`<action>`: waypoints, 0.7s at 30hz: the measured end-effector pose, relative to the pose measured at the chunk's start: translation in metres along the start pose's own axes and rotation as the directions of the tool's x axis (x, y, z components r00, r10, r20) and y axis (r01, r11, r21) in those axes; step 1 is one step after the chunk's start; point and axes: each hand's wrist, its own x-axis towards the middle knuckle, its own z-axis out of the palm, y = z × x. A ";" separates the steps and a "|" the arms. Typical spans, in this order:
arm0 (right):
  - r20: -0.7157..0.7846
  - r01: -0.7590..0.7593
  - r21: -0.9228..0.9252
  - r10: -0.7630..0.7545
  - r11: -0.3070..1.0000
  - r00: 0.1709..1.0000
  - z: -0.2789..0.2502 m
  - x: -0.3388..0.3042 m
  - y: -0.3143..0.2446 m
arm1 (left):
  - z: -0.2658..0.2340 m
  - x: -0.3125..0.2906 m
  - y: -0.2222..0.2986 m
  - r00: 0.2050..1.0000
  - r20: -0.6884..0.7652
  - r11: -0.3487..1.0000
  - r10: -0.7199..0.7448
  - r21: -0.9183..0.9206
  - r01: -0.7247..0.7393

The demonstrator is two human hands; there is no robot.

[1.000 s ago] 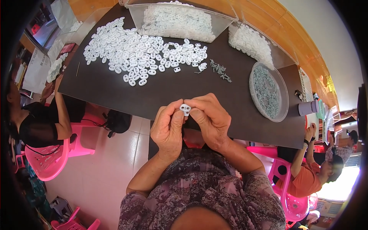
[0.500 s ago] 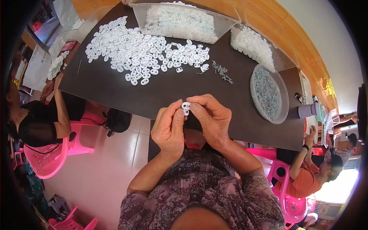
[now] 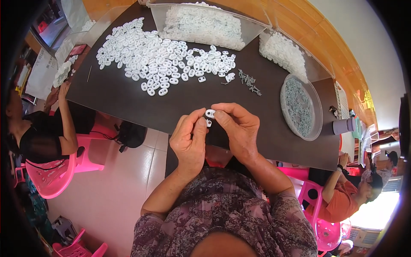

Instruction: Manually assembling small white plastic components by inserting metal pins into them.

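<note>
My left hand [image 3: 188, 141] and my right hand [image 3: 239, 128] meet over the near edge of a dark table [image 3: 128, 98]. Together their fingertips pinch a small white plastic piece [image 3: 210, 113]; a second small white bit [image 3: 209, 123] shows just under it by my left thumb. Farther out on the table lies a wide spread of several similar white oval pieces [image 3: 158, 60]. A little heap of small grey metal parts [image 3: 249, 81] sits to the right of that spread.
A round clear dish of grey metal parts [image 3: 299, 107] stands at the right. Clear bins of white pieces [image 3: 205, 23] [image 3: 284, 51] line the far edge. A person on a pink chair [image 3: 51, 171] sits at left, another person [image 3: 355, 188] at right.
Both hands stay together on the white piece, with only slight finger shifts; the view has drifted a little.
</note>
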 end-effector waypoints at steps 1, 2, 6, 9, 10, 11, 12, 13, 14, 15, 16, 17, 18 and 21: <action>-0.001 0.002 -0.002 -0.002 1.000 1.000 -0.001 0.002 0.000 | 0.000 0.002 0.000 1.000 0.011 1.000 -0.020 -0.014 0.020; -0.015 0.015 -0.061 -0.016 0.998 1.000 -0.003 0.004 0.000 | 0.000 0.004 -0.002 1.000 0.010 1.000 -0.020 -0.014 0.020; 0.255 0.567 -0.708 -0.597 0.420 0.761 -0.028 0.040 0.009 | 0.001 0.011 -0.006 0.999 0.034 0.999 -0.013 0.038 0.012; 0.435 0.611 -0.750 -0.506 0.253 0.745 -0.046 0.058 0.025 | 0.002 0.013 -0.010 0.998 0.055 0.999 -0.005 0.033 0.003; 0.454 0.621 -0.764 -0.540 0.174 0.709 -0.052 0.061 0.026 | 0.002 0.013 -0.012 0.998 0.064 0.999 0.006 0.034 -0.008; 0.457 0.623 -0.763 -0.538 0.173 0.709 -0.054 0.062 0.022 | 0.003 0.014 -0.012 0.998 0.060 0.999 0.005 0.032 -0.007; 0.427 0.603 -0.765 -0.523 0.226 0.738 -0.055 0.063 0.018 | 0.003 0.014 -0.011 0.998 0.061 0.999 0.005 0.036 -0.007; 0.398 0.581 -0.764 -0.505 0.279 0.766 -0.056 0.064 0.017 | 0.003 0.015 -0.010 0.998 0.062 0.999 0.005 0.040 -0.008; 0.396 0.579 -0.767 -0.506 0.278 0.767 -0.057 0.064 0.017 | 0.004 0.017 -0.008 0.998 0.065 0.999 0.005 0.038 -0.008; 0.302 0.494 -0.734 -0.426 0.466 0.852 -0.058 0.062 0.018 | 0.004 0.019 -0.005 0.992 0.097 0.997 -0.079 0.010 0.078; 0.219 0.382 -0.672 -0.323 0.634 0.921 -0.059 0.061 0.019 | 0.005 0.022 -0.002 0.978 0.132 0.986 -0.162 -0.015 0.165; 0.216 0.379 -0.673 -0.322 0.635 0.922 -0.059 0.059 0.019 | 0.004 0.024 -0.001 0.977 0.134 0.986 -0.164 -0.013 0.167; 0.151 0.272 -0.591 -0.228 0.759 0.962 -0.058 0.057 0.019 | 0.005 0.028 0.000 0.960 0.147 0.964 -0.239 -0.080 0.252; 0.090 0.095 -0.401 -0.064 0.911 0.994 -0.061 0.058 0.018 | 0.005 0.035 0.002 0.923 0.191 0.915 -0.333 -0.170 0.365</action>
